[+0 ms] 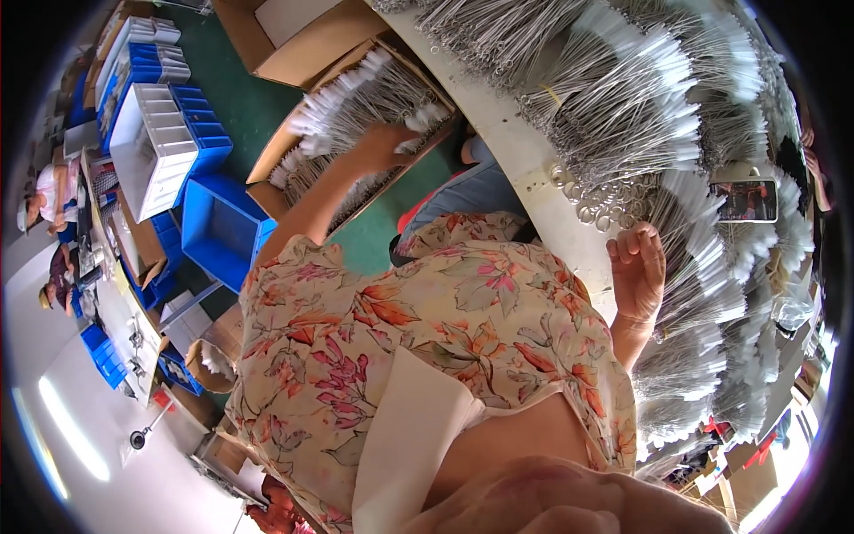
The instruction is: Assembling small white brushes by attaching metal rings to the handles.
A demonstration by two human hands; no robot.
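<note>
My left hand (384,142) reaches out to the left into a cardboard box (267,165) on the green floor. Its fingers rest on the bundles of thin metal pieces with white tips (356,102) lying inside; whether it grips any is hidden. My right hand (637,267) is raised at the edge of the white table (507,133), palm toward me, fingers loosely curled with nothing in them. It is close to loose metal rings (600,200) and heaped bundles of the same white-tipped pieces (640,98). My flowered blouse (427,338) fills the middle.
A phone (745,200) with a lit screen lies among the bundles on the table. Blue crates (218,227) and a white divided tray (156,147) stand on the floor at left. Other people (44,200) sit at a long bench at far left. Another cardboard box (302,40) is behind.
</note>
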